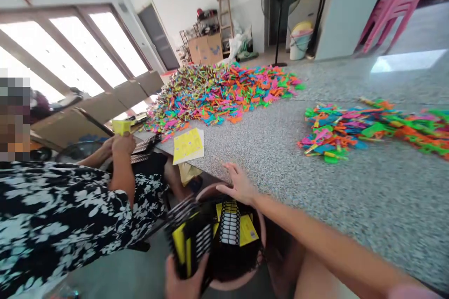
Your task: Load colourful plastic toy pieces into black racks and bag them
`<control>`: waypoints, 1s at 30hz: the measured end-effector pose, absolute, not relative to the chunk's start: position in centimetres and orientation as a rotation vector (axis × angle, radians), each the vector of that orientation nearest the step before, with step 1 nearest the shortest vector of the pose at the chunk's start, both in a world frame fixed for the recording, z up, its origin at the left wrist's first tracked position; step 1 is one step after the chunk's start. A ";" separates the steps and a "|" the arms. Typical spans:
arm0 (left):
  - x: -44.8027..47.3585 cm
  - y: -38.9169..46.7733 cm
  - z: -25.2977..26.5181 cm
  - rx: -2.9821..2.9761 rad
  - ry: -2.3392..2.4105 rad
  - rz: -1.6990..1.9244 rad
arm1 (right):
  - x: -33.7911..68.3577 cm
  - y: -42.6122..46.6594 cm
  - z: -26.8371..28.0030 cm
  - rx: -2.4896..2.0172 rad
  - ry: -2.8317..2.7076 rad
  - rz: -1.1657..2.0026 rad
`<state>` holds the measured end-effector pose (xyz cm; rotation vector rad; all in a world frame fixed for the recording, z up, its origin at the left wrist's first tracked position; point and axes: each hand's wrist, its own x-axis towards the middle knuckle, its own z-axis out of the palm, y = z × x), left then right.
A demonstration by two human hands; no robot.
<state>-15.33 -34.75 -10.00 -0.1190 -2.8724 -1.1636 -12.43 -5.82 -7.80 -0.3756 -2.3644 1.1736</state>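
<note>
L hand (185,282) curled round the lower end of blk/yel bundle (192,240), thumb one side, fingers other; bundle's blurred, sits directly above the palm, at L side of round bin (233,285). R hand (242,188) nothing in grip, fingers spread, at bin's far rim by tbl (252,149) edge, can't tell if touching. Below R hand, inside bin: blk strip w/ white cells (229,228), yel card (249,231) just beside it.
</note>
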 end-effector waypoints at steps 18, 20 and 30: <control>1.2 -1.5 -9.3 -2.093 -2.306 -2.205 | 16.6 2.6 -4.4 -0.715 -1.515 1.168; 1.2 -1.3 -9.3 -2.116 -2.289 -2.221 | 16.3 2.5 -4.3 -0.686 -1.554 1.136; 2.1 -0.2 -9.5 -2.337 -2.247 -2.336 | 16.1 1.8 -5.7 -0.732 -1.450 1.145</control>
